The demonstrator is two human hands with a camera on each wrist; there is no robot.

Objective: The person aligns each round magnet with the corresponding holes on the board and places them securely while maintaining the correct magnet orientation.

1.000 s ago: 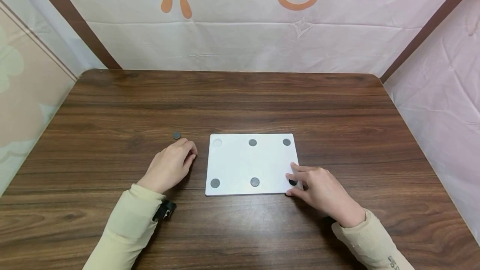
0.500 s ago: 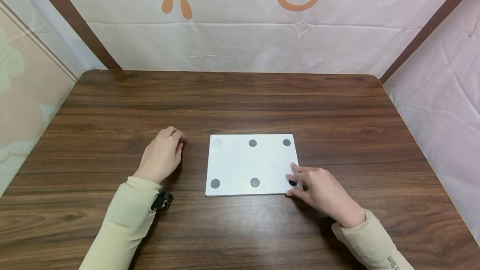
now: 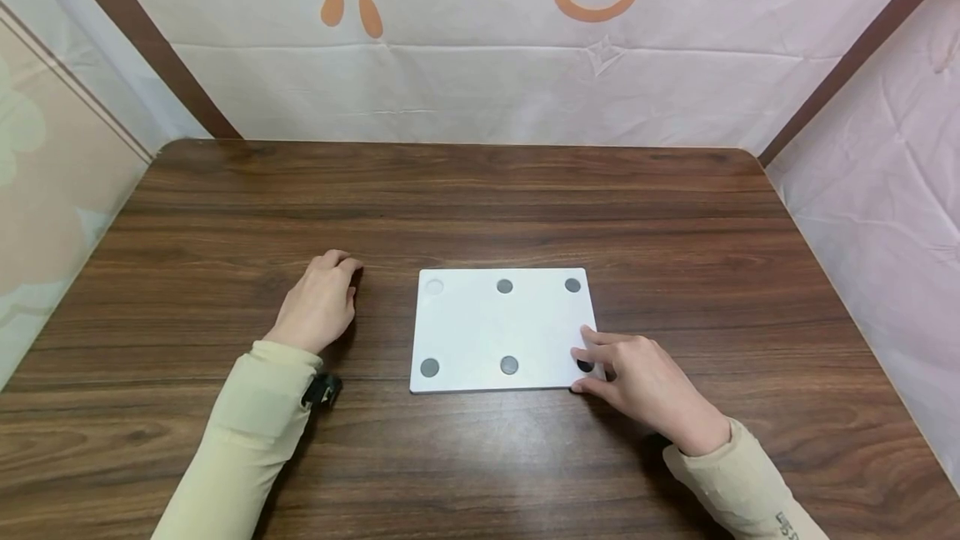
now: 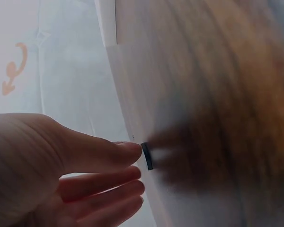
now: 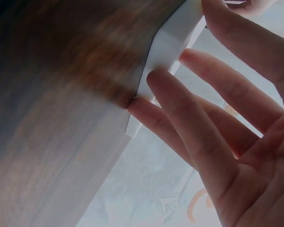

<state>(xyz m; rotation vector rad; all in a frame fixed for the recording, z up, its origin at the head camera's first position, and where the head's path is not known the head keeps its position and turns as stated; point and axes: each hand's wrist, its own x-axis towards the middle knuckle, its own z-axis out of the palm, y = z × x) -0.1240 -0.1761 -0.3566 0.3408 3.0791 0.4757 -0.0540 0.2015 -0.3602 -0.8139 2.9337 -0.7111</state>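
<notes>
My left hand (image 3: 318, 302) is at the left of the white board (image 3: 480, 323), back of the hand up. In the left wrist view, a thin dark disc (image 4: 147, 156) lies at the tabletop just beyond the tips of the thumb and fingers. In the head view that hand hides the disc. My right hand (image 3: 648, 382) rests at the board's near right corner, thumb at the front edge and fingers extended over the right side. It partly covers a dark disc (image 3: 585, 365). Several grey discs, among them one at the near left corner (image 3: 430, 367), sit in the board.
At the board's far left corner is a pale round recess (image 3: 434, 287). The board lies flat on a brown wood-grain table (image 3: 480, 198). Behind the table hangs a pale printed curtain (image 3: 465, 82), and more cloth hangs at both sides. A black strap (image 3: 322, 390) circles the left wrist.
My left hand has moved left and a little away from me, over the loose disc, which the head view showed a second ago. The right hand and the board stay put.
</notes>
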